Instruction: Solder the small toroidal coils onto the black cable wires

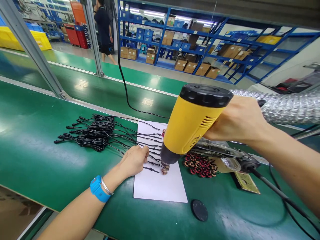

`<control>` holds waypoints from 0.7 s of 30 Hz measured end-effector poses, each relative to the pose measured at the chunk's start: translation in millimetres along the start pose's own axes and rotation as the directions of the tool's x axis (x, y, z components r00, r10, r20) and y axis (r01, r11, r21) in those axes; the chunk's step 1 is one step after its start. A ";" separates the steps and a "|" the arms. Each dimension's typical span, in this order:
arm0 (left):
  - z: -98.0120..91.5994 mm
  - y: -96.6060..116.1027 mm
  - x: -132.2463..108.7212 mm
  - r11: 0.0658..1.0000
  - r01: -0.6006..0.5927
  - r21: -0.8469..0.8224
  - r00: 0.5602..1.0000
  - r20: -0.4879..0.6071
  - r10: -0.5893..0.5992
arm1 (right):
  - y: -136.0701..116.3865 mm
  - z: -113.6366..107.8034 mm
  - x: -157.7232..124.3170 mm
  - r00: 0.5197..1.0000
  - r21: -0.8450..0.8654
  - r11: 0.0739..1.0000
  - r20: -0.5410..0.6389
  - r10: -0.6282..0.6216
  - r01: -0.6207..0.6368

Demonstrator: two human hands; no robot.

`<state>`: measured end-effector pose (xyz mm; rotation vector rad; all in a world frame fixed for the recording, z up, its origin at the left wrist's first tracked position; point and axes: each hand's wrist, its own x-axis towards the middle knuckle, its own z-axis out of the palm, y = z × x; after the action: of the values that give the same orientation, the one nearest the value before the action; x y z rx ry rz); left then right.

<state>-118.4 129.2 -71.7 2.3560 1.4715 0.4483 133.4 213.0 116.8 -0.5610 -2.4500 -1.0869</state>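
My right hand grips a yellow heat gun with a black rear cap, its dark nozzle pointing down at the sheet. The nozzle sits just above small copper-coloured sleeved parts at the cable ends. Thin black cables run from coiled bundles across a white paper sheet. My left hand rests curled on those cables at the sheet's left side, holding them down. A blue wristband and a metal bangle circle my left wrist.
A heap of small red-and-black coiled parts and a metal hand tool lie right of the sheet on the green bench. A black round disc sits nearby. A silver flexible duct crosses behind. A person walks beyond, near blue shelving.
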 end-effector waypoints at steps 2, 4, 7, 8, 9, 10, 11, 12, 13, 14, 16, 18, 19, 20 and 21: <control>-0.4 -0.1 0.3 1.000 -0.007 0.005 1.000 -0.001 0.007 | -0.3 1.3 -0.1 1.000 0.000 1.000 -0.002 0.002 -0.002; -1.6 0.2 0.4 1.000 -0.010 0.009 1.000 -0.004 0.010 | -1.1 2.8 -0.3 1.000 0.002 1.000 -0.023 0.007 -0.007; -3.3 0.5 0.3 1.000 -0.011 0.015 1.000 -0.008 0.011 | -2.4 4.4 -1.2 0.999 -0.005 1.000 -0.045 0.011 -0.011; -3.4 0.5 0.3 1.000 -0.012 0.016 1.000 -0.008 0.012 | -2.6 4.6 -1.7 0.999 -0.008 1.000 -0.045 0.010 -0.010; -3.4 0.3 0.4 1.000 -0.014 0.017 1.000 -0.008 0.014 | -2.9 4.8 -2.1 0.999 -0.010 1.000 -0.042 0.009 -0.009; -3.2 0.1 0.4 1.000 -0.016 0.018 1.000 -0.008 0.016 | -3.1 4.9 -2.6 0.999 -0.011 1.000 -0.035 0.009 -0.009; -3.0 -0.2 0.5 1.000 -0.018 0.018 1.000 -0.008 0.018 | -3.2 5.0 -3.0 1.000 -0.011 1.000 -0.029 0.011 -0.011; -2.7 -0.3 0.5 1.000 -0.019 0.019 1.000 -0.009 0.019 | -3.4 5.0 -3.4 1.000 -0.014 1.000 -0.022 0.016 -0.016; -2.5 -0.4 0.5 1.000 -0.022 0.020 1.000 -0.010 0.022 | -3.6 5.1 -3.7 1.000 -0.019 1.000 -0.012 0.022 -0.022; -2.6 -0.2 0.4 0.999 -0.025 0.021 1.000 -0.010 0.025 | -3.7 5.2 -4.0 1.000 -0.028 0.999 -0.001 0.031 -0.031; -3.7 0.5 -0.1 0.999 -0.037 0.022 0.999 -0.006 0.037 | -3.6 6.1 -4.5 0.999 -0.050 0.997 0.013 0.052 -0.051; -6.3 1.7 -1.1 0.999 -0.046 0.027 0.999 -0.007 0.046 | -3.1 7.6 -4.7 0.997 -0.077 0.994 0.013 0.077 -0.076; -8.1 2.3 -1.6 0.998 -0.046 0.031 0.999 -0.012 0.047 | -2.8 8.5 -4.5 0.996 -0.088 0.992 0.012 0.088 -0.087; -10.2 2.7 -2.0 0.998 -0.043 0.037 0.999 -0.021 0.043 | -2.6 9.5 -4.2 0.995 -0.099 0.991 0.010 0.096 -0.094; -12.2 3.0 -2.2 0.998 -0.034 0.046 0.999 -0.033 0.035 | -2.6 10.3 -3.6 0.995 -0.107 0.989 0.009 0.101 -0.099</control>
<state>-122.1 127.3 -59.7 2.4240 1.4730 0.4709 133.1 218.6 107.0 -0.7188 -2.3593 -1.1807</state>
